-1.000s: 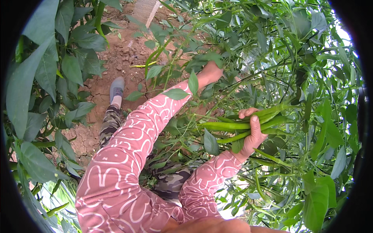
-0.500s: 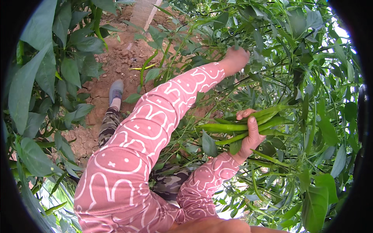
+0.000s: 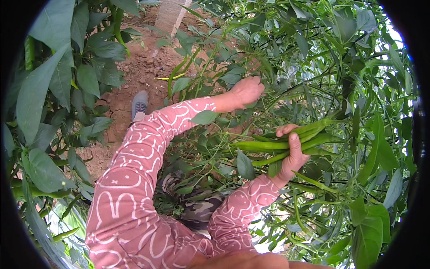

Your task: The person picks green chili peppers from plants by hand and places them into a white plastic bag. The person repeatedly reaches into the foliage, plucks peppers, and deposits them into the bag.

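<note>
My right hand (image 3: pixel 293 159) is wrapped round a bunch of long green chili peppers (image 3: pixel 264 145), with the thumb laid across them and the tips sticking out to the left. Farther off and to the left, my left hand (image 3: pixel 247 91) is among the leaves of the pepper plant (image 3: pixel 286 85). Its back faces up and its fingers are curled in. Whatever those fingers hold, if anything, is hidden. Several green peppers (image 3: pixel 298 215) hang on the plant below my right hand.
Another pepper plant (image 3: pixel 53 80) with broad leaves stands close on the left. Between the rows runs cracked reddish soil (image 3: pixel 130 74), where my grey shoe (image 3: pixel 140 102) rests. A pale post (image 3: pixel 169 17) rises at the far end. Thin stems cross near both arms.
My left hand has drawn back to the left and nearer, out of the deeper foliage, its elbow bending more. The right hand keeps its hold on the chili peppers. The view has shifted slightly.
</note>
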`<state>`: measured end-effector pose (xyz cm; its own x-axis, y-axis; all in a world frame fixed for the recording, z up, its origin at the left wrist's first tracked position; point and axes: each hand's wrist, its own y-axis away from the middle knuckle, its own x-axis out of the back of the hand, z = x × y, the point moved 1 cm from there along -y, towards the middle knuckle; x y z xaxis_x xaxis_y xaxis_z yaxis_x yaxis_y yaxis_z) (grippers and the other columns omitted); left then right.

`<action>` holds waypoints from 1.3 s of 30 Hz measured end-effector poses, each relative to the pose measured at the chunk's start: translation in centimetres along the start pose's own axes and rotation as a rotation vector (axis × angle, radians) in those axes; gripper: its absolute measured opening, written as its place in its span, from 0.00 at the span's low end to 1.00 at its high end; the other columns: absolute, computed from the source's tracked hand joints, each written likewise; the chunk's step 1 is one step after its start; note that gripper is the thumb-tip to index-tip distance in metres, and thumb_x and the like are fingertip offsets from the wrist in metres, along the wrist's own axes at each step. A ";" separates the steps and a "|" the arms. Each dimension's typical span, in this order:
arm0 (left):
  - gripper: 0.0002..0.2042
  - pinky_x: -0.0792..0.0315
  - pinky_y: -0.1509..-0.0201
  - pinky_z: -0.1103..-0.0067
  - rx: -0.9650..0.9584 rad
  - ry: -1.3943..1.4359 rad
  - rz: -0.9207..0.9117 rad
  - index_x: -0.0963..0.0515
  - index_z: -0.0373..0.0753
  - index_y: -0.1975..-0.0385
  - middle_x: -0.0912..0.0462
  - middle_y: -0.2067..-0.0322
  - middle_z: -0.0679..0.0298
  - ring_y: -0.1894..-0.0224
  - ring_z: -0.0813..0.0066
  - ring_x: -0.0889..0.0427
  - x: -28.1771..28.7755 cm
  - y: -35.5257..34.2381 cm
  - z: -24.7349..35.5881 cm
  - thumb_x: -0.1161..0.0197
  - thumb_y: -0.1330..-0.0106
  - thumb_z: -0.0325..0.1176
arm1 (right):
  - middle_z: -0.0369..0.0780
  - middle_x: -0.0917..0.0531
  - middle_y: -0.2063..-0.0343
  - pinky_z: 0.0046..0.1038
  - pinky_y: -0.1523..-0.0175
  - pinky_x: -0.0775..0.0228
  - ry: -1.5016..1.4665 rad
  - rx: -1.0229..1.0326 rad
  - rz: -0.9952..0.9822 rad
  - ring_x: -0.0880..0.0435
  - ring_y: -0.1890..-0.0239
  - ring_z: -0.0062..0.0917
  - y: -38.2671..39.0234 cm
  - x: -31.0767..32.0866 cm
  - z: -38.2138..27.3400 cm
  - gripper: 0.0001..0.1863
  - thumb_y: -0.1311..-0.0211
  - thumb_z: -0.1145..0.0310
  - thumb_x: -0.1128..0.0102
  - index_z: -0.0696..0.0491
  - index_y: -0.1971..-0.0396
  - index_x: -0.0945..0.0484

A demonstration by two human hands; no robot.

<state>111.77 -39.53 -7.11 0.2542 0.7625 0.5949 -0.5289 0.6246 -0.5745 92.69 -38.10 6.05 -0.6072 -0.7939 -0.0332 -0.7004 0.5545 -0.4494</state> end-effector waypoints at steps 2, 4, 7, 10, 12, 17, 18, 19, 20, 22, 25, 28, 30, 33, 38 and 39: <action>0.06 0.30 0.63 0.63 -0.088 0.008 0.106 0.28 0.33 0.77 0.29 0.73 0.53 0.66 0.52 0.26 0.7 0.0 0.3 0.41 0.54 0.27 | 0.43 0.26 0.72 0.30 0.60 0.32 0.007 -0.009 -0.007 0.26 0.70 0.28 0.1 0.0 -0.1 0.08 0.41 0.72 0.44 0.60 0.69 0.31; 0.06 0.30 0.64 0.64 -0.098 0.025 0.127 0.27 0.33 0.77 0.27 0.73 0.53 0.67 0.54 0.25 1.8 -0.2 0.4 0.41 0.53 0.28 | 0.43 0.26 0.72 0.30 0.60 0.32 -0.006 -0.011 -0.009 0.26 0.70 0.28 0.1 0.1 0.0 0.08 0.41 0.72 0.44 0.61 0.69 0.31; 0.07 0.30 0.65 0.67 0.198 0.265 0.230 0.25 0.33 0.74 0.24 0.73 0.54 0.69 0.62 0.24 4.3 0.8 0.1 0.40 0.48 0.30 | 0.44 0.24 0.73 0.32 0.62 0.29 -0.034 0.008 0.015 0.24 0.72 0.28 0.0 0.4 0.2 0.16 0.43 0.75 0.43 0.62 0.56 0.34; 0.10 0.31 0.69 0.69 0.666 0.622 0.567 0.24 0.33 0.75 0.23 0.79 0.56 0.75 0.63 0.25 7.6 5.6 -0.5 0.39 0.41 0.35 | 0.44 0.24 0.73 0.31 0.62 0.29 -0.017 0.006 0.024 0.24 0.72 0.28 0.0 0.5 0.2 0.15 0.43 0.75 0.43 0.63 0.58 0.33; 0.11 0.31 0.71 0.68 0.723 0.413 0.549 0.24 0.34 0.77 0.23 0.82 0.57 0.78 0.58 0.24 9.9 9.9 -0.9 0.40 0.40 0.37 | 0.44 0.24 0.74 0.31 0.62 0.29 -0.023 0.001 0.020 0.24 0.72 0.28 0.1 0.5 0.2 0.16 0.43 0.75 0.43 0.63 0.57 0.33; 0.09 0.30 0.63 0.68 0.498 0.132 0.459 0.26 0.34 0.67 0.23 0.71 0.51 0.66 0.53 0.23 14.2 22.4 -0.3 0.40 0.41 0.32 | 0.43 0.25 0.72 0.29 0.61 0.31 -0.027 0.017 -0.007 0.26 0.70 0.28 0.2 0.4 -0.2 0.12 0.41 0.74 0.44 0.61 0.60 0.33; 0.09 0.30 0.62 0.67 0.564 0.052 0.448 0.26 0.34 0.66 0.24 0.71 0.51 0.66 0.52 0.24 15.1 25.6 -0.4 0.41 0.41 0.32 | 0.44 0.25 0.72 0.29 0.61 0.31 -0.025 0.028 -0.013 0.26 0.70 0.28 0.2 0.4 -0.2 0.12 0.42 0.74 0.44 0.61 0.60 0.33; 0.09 0.30 0.61 0.67 0.612 0.019 0.454 0.27 0.34 0.65 0.24 0.70 0.50 0.65 0.51 0.24 15.8 29.3 -0.6 0.41 0.41 0.31 | 0.44 0.25 0.72 0.29 0.61 0.31 -0.029 0.035 -0.020 0.27 0.70 0.28 0.2 0.4 -0.2 0.13 0.42 0.75 0.44 0.61 0.59 0.33; 0.08 0.30 0.60 0.66 0.694 -0.105 0.364 0.27 0.33 0.65 0.24 0.70 0.50 0.65 0.50 0.25 16.6 32.8 -1.0 0.42 0.41 0.31 | 0.44 0.25 0.72 0.29 0.62 0.31 -0.032 0.044 -0.029 0.27 0.70 0.28 0.1 0.5 -0.1 0.13 0.41 0.76 0.45 0.61 0.57 0.33; 0.09 0.30 0.58 0.66 0.834 -0.098 0.329 0.26 0.33 0.65 0.24 0.70 0.50 0.65 0.49 0.25 17.8 41.5 -1.0 0.42 0.41 0.31 | 0.44 0.25 0.72 0.29 0.62 0.30 -0.039 0.027 -0.025 0.27 0.70 0.27 0.1 0.7 0.0 0.14 0.41 0.76 0.45 0.61 0.56 0.34; 0.15 0.27 0.58 0.65 1.243 -0.401 -0.339 0.26 0.37 0.59 0.21 0.66 0.52 0.61 0.53 0.22 19.4 56.2 2.0 0.41 0.43 0.38 | 0.44 0.25 0.71 0.29 0.61 0.30 -0.048 0.014 -0.015 0.27 0.70 0.27 0.2 1.0 0.2 0.16 0.40 0.77 0.46 0.60 0.52 0.35; 0.20 0.26 0.56 0.65 1.268 -0.347 -1.214 0.29 0.40 0.50 0.20 0.60 0.52 0.58 0.56 0.20 19.9 67.2 7.1 0.46 0.41 0.40 | 0.44 0.25 0.71 0.30 0.59 0.30 -0.111 0.016 -0.032 0.28 0.68 0.28 0.3 1.2 0.3 0.17 0.40 0.77 0.46 0.59 0.51 0.35; 0.19 0.25 0.57 0.65 1.311 -0.278 -1.315 0.29 0.39 0.50 0.21 0.60 0.53 0.59 0.58 0.20 19.4 68.8 7.9 0.46 0.40 0.40 | 0.44 0.25 0.70 0.31 0.58 0.31 -0.142 0.023 -0.048 0.28 0.67 0.28 0.4 1.2 0.3 0.17 0.41 0.76 0.46 0.59 0.51 0.35; 0.18 0.25 0.57 0.66 1.343 -0.304 -1.055 0.28 0.39 0.51 0.21 0.61 0.54 0.60 0.61 0.20 18.6 62.9 5.7 0.47 0.39 0.39 | 0.44 0.26 0.71 0.35 0.57 0.33 -0.200 -0.018 -0.099 0.28 0.67 0.29 0.6 1.1 0.2 0.11 0.40 0.74 0.47 0.62 0.60 0.31; 0.11 0.31 0.58 0.65 1.039 -0.191 -0.267 0.28 0.35 0.63 0.24 0.64 0.51 0.59 0.52 0.24 17.6 42.6 0.3 0.42 0.44 0.32 | 0.42 0.26 0.70 0.33 0.53 0.35 -0.040 0.000 -0.051 0.29 0.66 0.28 0.9 1.4 0.1 0.09 0.39 0.71 0.47 0.59 0.62 0.32; 0.10 0.31 0.59 0.65 0.952 -0.151 -0.185 0.28 0.35 0.63 0.24 0.65 0.52 0.60 0.52 0.25 17.5 39.4 0.3 0.42 0.44 0.31 | 0.41 0.27 0.69 0.34 0.53 0.35 -0.067 0.000 -0.095 0.29 0.66 0.28 0.8 1.4 0.1 0.09 0.39 0.71 0.47 0.59 0.61 0.32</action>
<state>95.12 -1.61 -19.13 0.3273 0.5953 0.7339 -0.9400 0.2842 0.1887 91.30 -38.79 5.52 -0.5120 -0.8575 -0.0501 -0.7534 0.4763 -0.4534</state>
